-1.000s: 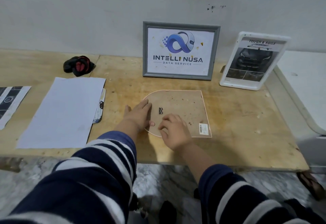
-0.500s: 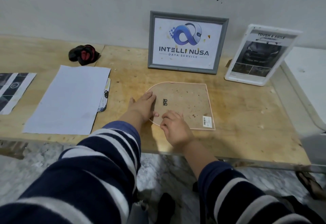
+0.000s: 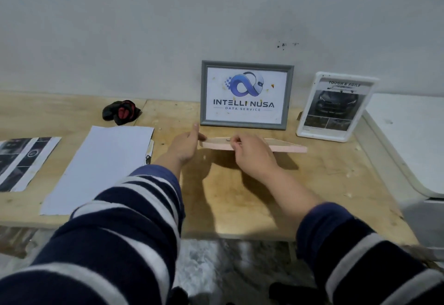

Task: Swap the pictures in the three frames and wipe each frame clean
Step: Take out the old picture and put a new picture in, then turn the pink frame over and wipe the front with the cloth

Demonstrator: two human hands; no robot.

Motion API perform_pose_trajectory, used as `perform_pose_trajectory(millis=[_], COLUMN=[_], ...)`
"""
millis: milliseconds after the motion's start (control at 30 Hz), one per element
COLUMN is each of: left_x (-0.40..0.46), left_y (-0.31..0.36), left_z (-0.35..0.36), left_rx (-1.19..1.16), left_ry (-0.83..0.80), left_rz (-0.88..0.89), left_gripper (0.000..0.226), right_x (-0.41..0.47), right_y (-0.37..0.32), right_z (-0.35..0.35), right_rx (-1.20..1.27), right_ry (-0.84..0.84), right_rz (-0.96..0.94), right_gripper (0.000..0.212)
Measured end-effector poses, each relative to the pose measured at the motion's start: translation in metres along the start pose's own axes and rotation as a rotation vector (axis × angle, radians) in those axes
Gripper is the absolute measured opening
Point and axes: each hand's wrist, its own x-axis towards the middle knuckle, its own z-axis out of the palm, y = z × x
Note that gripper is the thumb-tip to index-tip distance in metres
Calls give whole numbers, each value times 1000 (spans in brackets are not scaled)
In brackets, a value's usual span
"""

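- Wooden table (image 3: 324, 184) against grey wall; white appliance edge at far right.
- Blank white sheet (image 3: 101, 167) lying flat left of centre, a printed sheet tucked under its right edge; car printout (image 3: 24, 160) flat at far left.
- Grey frame (image 3: 246, 94) with logo picture standing at wall, centre; white frame (image 3: 336, 107) with car picture leaning just to its right. Both loaded, both untouched.
- Pink frame (image 3: 276, 147) now lifted and tipped up off table, seen nearly edge-on, just in front of grey frame; half a second ago lying flat face-down with both hands on its back.
- Meaning: third frame picked up, probably to turn over or stand up; picture swap for it looks done or nearly so, wiping state unclear.
- Black-red cloth (image 3: 121, 112) bunched near wall, left of grey frame, well apart from hands — not in use.
- Left hand (image 3: 185, 143) at frame's left end, thumb on top edge, fingers straight along the side; supporting, not curled.
- Right hand (image 3: 252, 153) pinching frame's near edge at middle, thumb and fingers closed on it.
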Motion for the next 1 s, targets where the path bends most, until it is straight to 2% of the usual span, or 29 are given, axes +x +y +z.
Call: perform_pose_trajectory(millis=[167,267,333,400,467,600,667,867,1000], left_x=[11,12,14,18,20,14,13,17,20], left_y=[37,53,55,52,46,21,7,-19,-32], left_z=[-10,-12,-11,-10,-8,2,4,-1,0], left_rx=[-346,-525,-560,-576,-574,-582,-558,-487,-427], left_ry=[49,27,8,7,6,-72,-73,-26,6], left_rz=[-28,-41,-41,-62,-105,-181,-230,-349,-387], left_gripper=[70,68,68,66,57,34,24,25,27], right_x=[32,46,52,57,63,62,63,68,68], right_y=[-3,-4,-3,0,5,26,37,46,51], right_z=[-59,-86,-97,-105,-111,-100,-81,-19,6], right_rx=[240,296,366,485,718,1158,1272,1261,1116], right_ry=[-19,-13,18,40,35,-107,-121,74,54], right_rz=[126,179,244,300,378,571,648,732,745], right_gripper=[14,25,33,28,21,24,24,19,14])
